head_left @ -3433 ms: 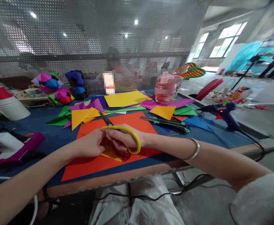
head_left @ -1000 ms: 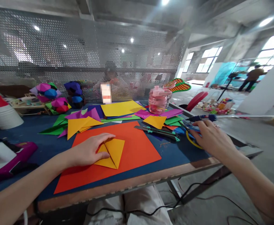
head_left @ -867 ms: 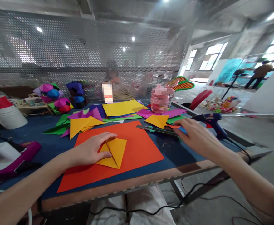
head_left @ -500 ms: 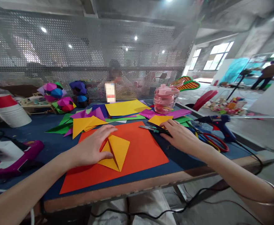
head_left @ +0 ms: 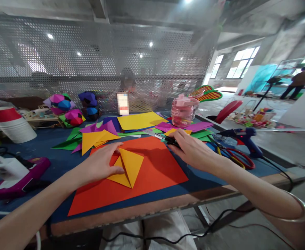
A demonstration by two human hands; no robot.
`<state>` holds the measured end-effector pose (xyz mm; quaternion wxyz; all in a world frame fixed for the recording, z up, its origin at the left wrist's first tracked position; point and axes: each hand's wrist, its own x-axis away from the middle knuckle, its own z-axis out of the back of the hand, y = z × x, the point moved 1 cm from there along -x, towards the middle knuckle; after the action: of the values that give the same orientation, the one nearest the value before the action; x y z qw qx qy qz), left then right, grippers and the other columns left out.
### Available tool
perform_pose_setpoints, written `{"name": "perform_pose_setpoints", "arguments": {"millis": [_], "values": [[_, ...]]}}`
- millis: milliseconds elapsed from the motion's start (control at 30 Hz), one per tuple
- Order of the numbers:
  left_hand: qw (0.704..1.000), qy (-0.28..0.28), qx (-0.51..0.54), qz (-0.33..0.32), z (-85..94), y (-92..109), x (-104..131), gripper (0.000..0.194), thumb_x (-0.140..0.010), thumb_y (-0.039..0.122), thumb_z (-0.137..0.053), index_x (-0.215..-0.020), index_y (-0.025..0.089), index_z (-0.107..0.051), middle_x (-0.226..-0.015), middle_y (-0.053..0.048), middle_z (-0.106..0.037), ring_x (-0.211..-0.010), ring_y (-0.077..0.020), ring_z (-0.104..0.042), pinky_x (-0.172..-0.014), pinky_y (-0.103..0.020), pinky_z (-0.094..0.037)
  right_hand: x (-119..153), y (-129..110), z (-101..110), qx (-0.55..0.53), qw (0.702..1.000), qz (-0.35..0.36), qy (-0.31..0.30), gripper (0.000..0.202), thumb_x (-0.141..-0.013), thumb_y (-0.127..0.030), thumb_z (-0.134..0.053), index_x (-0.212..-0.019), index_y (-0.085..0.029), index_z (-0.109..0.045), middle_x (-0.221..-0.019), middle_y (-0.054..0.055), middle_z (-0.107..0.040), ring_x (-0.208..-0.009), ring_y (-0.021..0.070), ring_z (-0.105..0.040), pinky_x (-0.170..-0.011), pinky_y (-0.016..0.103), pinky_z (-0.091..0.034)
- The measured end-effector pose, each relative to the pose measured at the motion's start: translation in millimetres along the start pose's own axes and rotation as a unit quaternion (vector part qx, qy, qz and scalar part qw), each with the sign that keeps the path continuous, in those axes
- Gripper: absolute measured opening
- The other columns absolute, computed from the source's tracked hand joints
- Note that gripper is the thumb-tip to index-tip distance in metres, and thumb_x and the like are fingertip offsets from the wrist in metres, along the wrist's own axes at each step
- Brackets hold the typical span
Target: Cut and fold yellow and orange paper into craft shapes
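Note:
A folded yellow-orange paper lies on a large orange-red sheet on the blue tabletop. My left hand rests at the folded paper's left side, fingers apart, thumb on its left part. Beyond the sheet's right edge, my right hand has its fingers closed round the dark handle of a cutter or scissors; its metal tip points left, and the rest is hidden by the hand. Folded yellow paper pieces lie beyond my left hand, over purple and green ones.
Behind are a yellow sheet, a pink jar and faceted paper balls. Red-handled scissors and a blue glue gun lie right. White cups and a purple device stand left. A person is far back.
My right hand has moved left and lifted the dark-handled tool from the table, its tip now nearer the back papers. My left hand stays at the folded paper, which has shifted very slightly.

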<state>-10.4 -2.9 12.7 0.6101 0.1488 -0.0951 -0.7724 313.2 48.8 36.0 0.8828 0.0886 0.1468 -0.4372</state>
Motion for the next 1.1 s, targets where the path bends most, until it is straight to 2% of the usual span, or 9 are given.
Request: {"name": "perform_pose_setpoints", "arguments": {"millis": [167,300,367,633,900,1100], "values": [[0.998,-0.029,0.029,-0.037,0.4,1,1,0.08,-0.083,0.041,-0.071,-0.154,0.021,-0.042,-0.162,-0.011,-0.043,-0.149,-0.0323,-0.041,-0.123,-0.05,-0.034,-26,-17,-9,0.007,0.999,0.038,-0.037,0.026,-0.104,-0.025,-0.051,-0.126,-0.012,-0.055,-0.124,0.017,-0.062,-0.109,0.0304,-0.067,-0.089,0.041,-0.054],[0.991,-0.052,0.053,-0.111,1.4,3,2,0.064,-0.089,0.031,-0.064,-0.151,0.03,-0.048,-0.167,-0.003,-0.038,-0.154,-0.0282,-0.034,-0.126,-0.05,-0.029,-42,-18,-25,0.017,0.996,0.067,-0.063,0.023,-0.104,-0.024,-0.052,-0.122,-0.01,-0.057,-0.122,0.018,-0.063,-0.113,0.032,-0.065,-0.094,0.043,-0.052],[0.989,-0.055,0.055,-0.127,1.3,4,3,0.062,-0.09,0.029,-0.061,-0.151,0.032,-0.047,-0.167,-0.001,-0.037,-0.154,-0.0269,-0.033,-0.127,-0.048,-0.029,-44,-16,-29,0.019,0.994,0.077,-0.073,0.023,-0.104,-0.024,-0.053,-0.121,-0.01,-0.057,-0.121,0.018,-0.064,-0.112,0.0315,-0.065,-0.094,0.043,-0.052],[0.996,-0.047,0.047,-0.051,-1.6,1,2,0.073,-0.092,0.045,-0.063,-0.156,0.025,-0.034,-0.166,-0.008,-0.036,-0.153,-0.0292,-0.035,-0.125,-0.049,-0.031,-31,-10,-32,0.005,0.992,0.096,-0.078,0.02,-0.103,-0.023,-0.053,-0.119,-0.011,-0.058,-0.12,0.018,-0.063,-0.11,0.0331,-0.065,-0.093,0.045,-0.05],[0.997,-0.05,0.045,-0.046,-3.1,-4,2,0.076,-0.093,0.051,-0.061,-0.158,0.025,-0.03,-0.168,-0.012,-0.032,-0.154,-0.0327,-0.033,-0.125,-0.053,-0.03,-28,-11,-33,-0.052,0.986,0.145,-0.068,0.019,-0.103,-0.022,-0.056,-0.12,-0.015,-0.056,-0.121,0.013,-0.063,-0.108,0.0271,-0.064,-0.094,0.04,-0.049],[0.996,-0.049,0.037,-0.06,-2.9,-3,3,0.074,-0.094,0.047,-0.06,-0.158,0.025,-0.03,-0.168,-0.012,-0.032,-0.155,-0.0337,-0.031,-0.125,-0.054,-0.028,-24,-8,-32,-0.064,0.986,0.142,-0.057,0.02,-0.103,-0.022,-0.054,-0.122,-0.015,-0.056,-0.124,0.014,-0.063,-0.111,0.0292,-0.064,-0.094,0.042,-0.05]]}}
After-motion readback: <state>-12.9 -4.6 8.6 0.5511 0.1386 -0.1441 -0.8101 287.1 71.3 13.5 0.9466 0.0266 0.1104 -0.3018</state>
